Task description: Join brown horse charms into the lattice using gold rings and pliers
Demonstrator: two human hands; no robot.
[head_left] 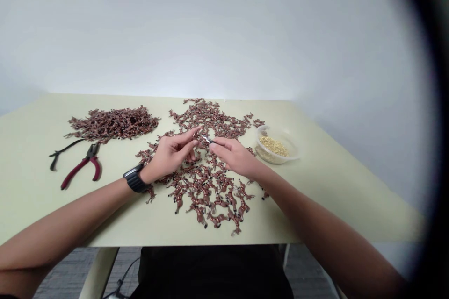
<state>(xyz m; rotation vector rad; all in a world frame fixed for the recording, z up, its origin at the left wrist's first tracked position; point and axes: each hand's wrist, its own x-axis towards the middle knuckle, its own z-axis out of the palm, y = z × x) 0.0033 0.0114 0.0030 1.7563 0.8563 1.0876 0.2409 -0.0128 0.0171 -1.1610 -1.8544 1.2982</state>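
Note:
Small brown-and-black horse figurines (206, 187) lie spread in a dense layer across the pale green table (266, 222). Above them, my left hand (171, 152) and my right hand (231, 156) meet at the fingertips. A thin metal piece (206, 138) with a dark end spans the small gap between them. My right fingers pinch its nearer end. My left thumb and forefinger are around its other end, but the grip there is unclear. A black watch (135, 178) is on my left wrist.
Farther left lie a heap of the same figurines (112, 124), red-handled pliers (82, 166) and a black-handled tool (65, 152). At right, a clear plastic bowl (273, 147) holds small golden pieces. A table leg (100, 271) and cable (121, 282) show below.

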